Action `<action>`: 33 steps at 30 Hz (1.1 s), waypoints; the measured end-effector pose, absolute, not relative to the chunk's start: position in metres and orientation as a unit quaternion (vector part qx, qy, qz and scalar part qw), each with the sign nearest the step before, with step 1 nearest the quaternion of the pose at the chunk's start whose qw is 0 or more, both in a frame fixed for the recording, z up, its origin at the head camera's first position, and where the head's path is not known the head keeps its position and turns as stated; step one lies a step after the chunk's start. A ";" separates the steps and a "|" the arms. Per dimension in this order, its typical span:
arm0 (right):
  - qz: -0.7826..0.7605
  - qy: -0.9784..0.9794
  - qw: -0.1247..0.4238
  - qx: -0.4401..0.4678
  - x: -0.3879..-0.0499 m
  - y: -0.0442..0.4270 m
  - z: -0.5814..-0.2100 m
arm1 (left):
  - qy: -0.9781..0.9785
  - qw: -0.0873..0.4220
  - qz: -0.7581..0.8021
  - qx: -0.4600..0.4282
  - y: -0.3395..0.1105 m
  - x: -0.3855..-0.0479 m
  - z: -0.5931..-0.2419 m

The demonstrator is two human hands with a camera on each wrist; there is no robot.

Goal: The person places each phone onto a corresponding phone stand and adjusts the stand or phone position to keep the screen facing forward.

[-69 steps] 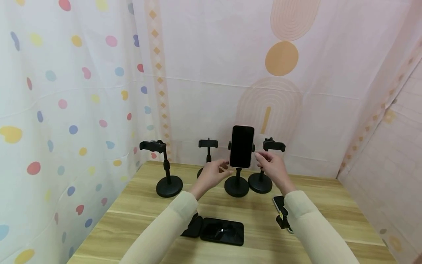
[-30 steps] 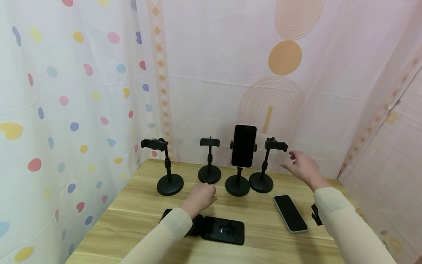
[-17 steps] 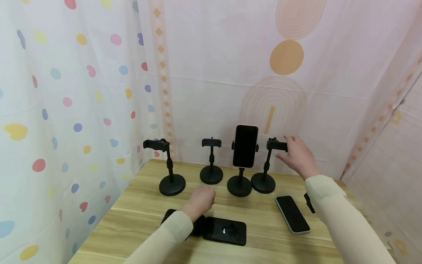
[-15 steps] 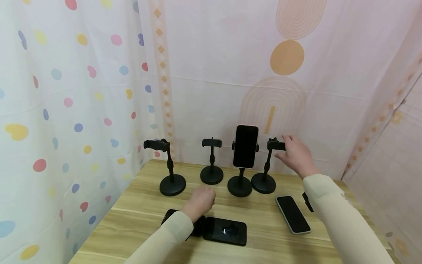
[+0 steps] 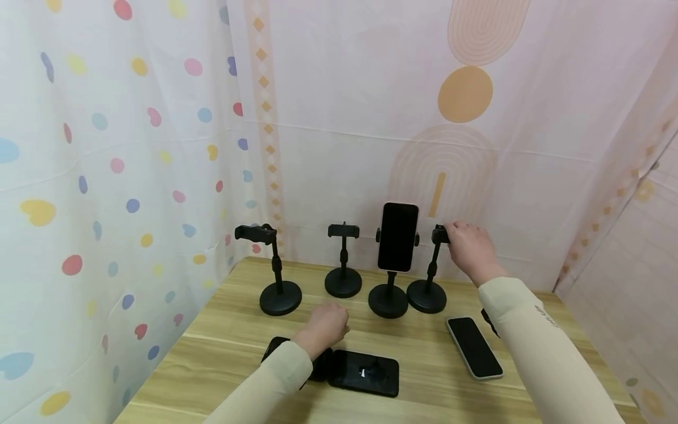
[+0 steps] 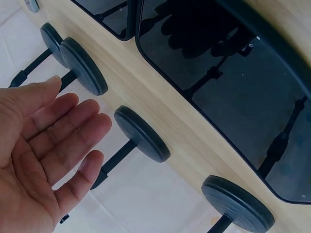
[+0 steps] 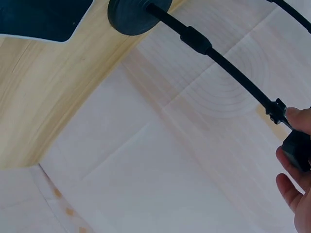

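R hand [image 5: 470, 244] has the top of a slim black plastic-looking phone stand [image 5: 432, 270]: thumb up by the neck joint, fingers curled round the blocky clamp head [image 7: 297, 149], which the hand mostly covers in head view. Stand = flat round black base, thin straight stem w/ a thicker collar approx midway, small knobbed joint just under clamp. It's rightmost of 4, upright at rear R of the light wood-grain table [image 5: 185, 365], base near back edge.

L hand [image 5: 324, 324] holds nothing: fingers loosely bent, thumb apart, over the table near a glossy black phone lying flat [image 5: 364, 373] & a 2nd black phone [image 5: 272, 346] partly hidden by hand & sleeve.

Just L of gripped stand: black round-based stand [image 5: 388, 300] w/ upright black-screened, pale-rimmed phone [image 5: 398, 237]; the 2 bases sit side by side, can't tell if touching. Further L, apart: middle black stand [image 5: 343, 282], leftmost black stand [image 5: 280, 297].

Edges/room: R of gripped base, wood runs on to table's back R corner. White-edged flat phone [image 5: 475, 347] lies in front, bit R, strip of wood btwn. Another strip btwn bases & front phones. Pale patterned curtain [image 5: 339, 153] hangs close behind back edge.
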State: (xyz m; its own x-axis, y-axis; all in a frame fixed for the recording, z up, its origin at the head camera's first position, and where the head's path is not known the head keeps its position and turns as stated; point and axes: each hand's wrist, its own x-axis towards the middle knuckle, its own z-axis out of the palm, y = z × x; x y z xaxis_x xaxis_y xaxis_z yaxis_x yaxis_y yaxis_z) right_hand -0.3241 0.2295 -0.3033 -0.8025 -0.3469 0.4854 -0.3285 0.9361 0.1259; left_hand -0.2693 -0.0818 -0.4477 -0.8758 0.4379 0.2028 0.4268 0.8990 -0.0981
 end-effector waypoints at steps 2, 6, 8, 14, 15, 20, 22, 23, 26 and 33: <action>-0.024 -0.947 0.264 0.181 -0.324 0.231 -0.303 | -0.968 0.111 0.021 -0.226 -0.081 -0.269 -0.448; -0.038 -0.947 0.261 0.183 -0.322 0.233 -0.302 | -0.966 0.109 0.016 -0.232 -0.081 -0.270 -0.447; -0.043 -0.949 0.256 0.181 -0.320 0.234 -0.300 | -0.966 0.109 0.015 -0.234 -0.080 -0.270 -0.448; -0.052 -0.952 0.243 0.181 -0.315 0.237 -0.294 | -0.966 0.101 0.014 -0.236 -0.080 -0.270 -0.447; -0.053 -0.952 0.242 0.183 -0.314 0.238 -0.293 | -0.966 0.100 0.014 -0.237 -0.080 -0.271 -0.447; -0.062 -0.949 0.241 0.192 -0.312 0.237 -0.289 | -0.965 0.096 0.005 -0.242 -0.082 -0.272 -0.446; -0.068 -0.949 0.239 0.194 -0.311 0.236 -0.288 | -0.966 0.093 0.004 -0.242 -0.083 -0.272 -0.446; -0.071 -0.949 0.238 0.196 -0.311 0.236 -0.287 | -0.966 0.091 0.003 -0.241 -0.083 -0.272 -0.445; -0.084 -0.947 0.235 0.202 -0.308 0.236 -0.286 | -0.967 0.083 0.004 -0.240 -0.084 -0.271 -0.445; -0.079 -0.948 0.238 0.196 -0.303 0.236 -0.290 | -0.964 0.086 0.002 -0.251 -0.086 -0.270 -0.445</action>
